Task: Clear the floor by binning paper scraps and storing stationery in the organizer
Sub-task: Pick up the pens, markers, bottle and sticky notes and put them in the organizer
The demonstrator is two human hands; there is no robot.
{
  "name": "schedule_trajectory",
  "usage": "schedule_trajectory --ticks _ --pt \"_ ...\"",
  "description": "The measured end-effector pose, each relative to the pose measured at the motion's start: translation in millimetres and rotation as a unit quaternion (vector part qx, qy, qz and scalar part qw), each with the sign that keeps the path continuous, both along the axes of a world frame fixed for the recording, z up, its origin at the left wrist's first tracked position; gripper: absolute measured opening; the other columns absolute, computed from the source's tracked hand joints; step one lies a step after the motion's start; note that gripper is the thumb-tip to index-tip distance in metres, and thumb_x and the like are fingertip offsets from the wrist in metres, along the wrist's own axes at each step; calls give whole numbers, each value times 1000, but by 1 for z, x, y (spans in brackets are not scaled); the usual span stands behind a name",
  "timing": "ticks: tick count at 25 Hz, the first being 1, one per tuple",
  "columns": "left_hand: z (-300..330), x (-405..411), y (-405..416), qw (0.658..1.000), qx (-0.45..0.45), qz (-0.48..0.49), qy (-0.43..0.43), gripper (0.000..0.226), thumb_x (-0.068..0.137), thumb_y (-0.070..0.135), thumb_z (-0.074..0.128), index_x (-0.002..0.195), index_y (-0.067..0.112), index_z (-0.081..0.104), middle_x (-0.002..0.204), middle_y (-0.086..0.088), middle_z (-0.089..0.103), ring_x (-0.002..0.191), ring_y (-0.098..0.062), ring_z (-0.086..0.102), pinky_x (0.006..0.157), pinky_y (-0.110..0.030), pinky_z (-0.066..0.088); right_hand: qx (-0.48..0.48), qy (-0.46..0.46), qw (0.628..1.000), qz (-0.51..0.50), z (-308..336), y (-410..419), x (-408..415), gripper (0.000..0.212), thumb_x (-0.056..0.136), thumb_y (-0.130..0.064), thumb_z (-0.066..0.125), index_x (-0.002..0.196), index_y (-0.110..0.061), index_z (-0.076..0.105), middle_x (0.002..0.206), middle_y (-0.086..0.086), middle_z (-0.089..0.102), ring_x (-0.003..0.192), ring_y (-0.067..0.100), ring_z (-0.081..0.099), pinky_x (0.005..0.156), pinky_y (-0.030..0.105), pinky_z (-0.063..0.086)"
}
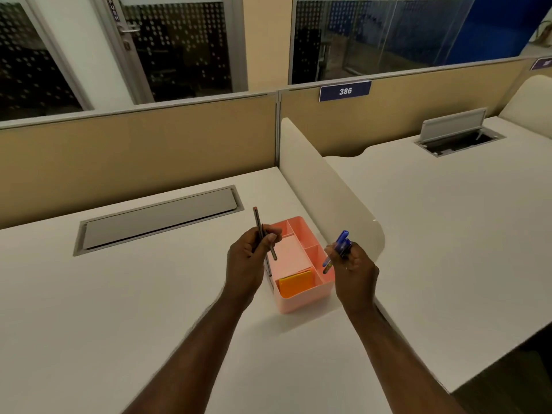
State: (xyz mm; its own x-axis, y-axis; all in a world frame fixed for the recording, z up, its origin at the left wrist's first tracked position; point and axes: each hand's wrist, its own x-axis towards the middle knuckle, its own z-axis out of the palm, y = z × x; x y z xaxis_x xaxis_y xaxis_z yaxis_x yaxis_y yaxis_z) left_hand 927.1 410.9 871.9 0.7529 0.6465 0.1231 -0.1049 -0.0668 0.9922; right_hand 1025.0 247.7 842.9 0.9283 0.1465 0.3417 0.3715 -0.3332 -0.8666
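**Organizer on white surface, both hands loaded with stationery**

Organizer (301,297): a pink plastic tray with several compartments, standing on the white surface (119,309) close to the cream side divider (322,189). Its large middle compartment holds a pale pink pad (291,256); the near compartment holds an orange pad (295,283) standing on edge. The narrow compartments along the right side and at the far end show no contents that can be made out.

Left hand (248,258): closed around thin dark pencils (264,234), at least two, held above the organizer's left edge. One points up and away with a reddish end; the lower ends angle down over the tray.

Right hand (354,264): closed around blue pens (339,249), capped ends upward, tips pointing down over the organizer's right-hand compartments. Exact count cannot be told.

Neither hand touches the organizer.

Surroundings: a closed grey cable hatch (158,216) sits flush in the surface beyond the hands. A tan partition (134,144) backs the surface, bearing a blue plate numbered 386 (345,91).
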Motion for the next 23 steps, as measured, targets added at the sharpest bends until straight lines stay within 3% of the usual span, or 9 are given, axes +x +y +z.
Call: schedule_trajectory --ticks 3,5,7,12,16,19,20,23 --pt "-3 27 23 1000 1 -5 -6 18 94 13 53 102 15 69 95 4 73 94 -9 68 79 -20 55 -25 21 999 0 -17 12 11 21 81 -21 69 91 -3 66 75 3 70 62 -5 59 65 1 45" --pt "-8 44 37 1000 6 -1 3 18 94 13 53 104 13 68 99 -1 73 95 -10 68 82 -22 56 -39 37 999 1 -31 14 12 22 81 -23 69 95 -6 66 79 3 70 65 3 62 71 17 54" --pt "-13 60 48 1000 14 3 8 19 94 13 53 107 9 67 103 -7 72 97 -14 68 86 -25 55 -59 56 997 13 -42 14 14 24 81 -25 69 98 -9 66 84 6 72 75 15 66 78 33 56" --pt "-24 93 68 1000 30 -3 2 21 95 15 51 109 7 65 105 -8 70 100 -14 67 89 -22 54 -80 89 993 9 -59 12 17 32 77 -21 74 104 -5 67 110 17 69 104 31 64 93 50 52" --pt "-48 96 77 999 34 -7 41 20 95 15 51 108 8 64 104 -6 70 100 -9 66 85 -16 52 -79 70 994 11 -61 15 15 28 72 -17 78 98 -9 72 111 10 69 113 29 58 89 49 52" --pt "-68 87 81 997 37 -12 70 19 96 17 50 107 9 65 107 -4 70 101 -4 63 80 -9 49 -71 105 992 -24 -65 19 19 36 68 -26 80 98 -8 70 115 5 62 106 12 48 78 22 52" --pt "-74 84 83 996 38 -15 76 20 97 17 50 107 9 65 108 -4 69 102 -5 62 78 -7 49 -75 120 989 -41 -66 21 21 37 67 -29 81 96 -7 71 118 3 57 105 10 43 75 20 49" --pt "-82 79 86 995 21 -29 94 25 97 20 49 113 8 64 114 -2 67 110 -12 58 80 -13 53 -100 137 984 -62 -70 25 24 37 70 -30 80 95 -4 70 121 7 54 105 15 44 81 37 52"
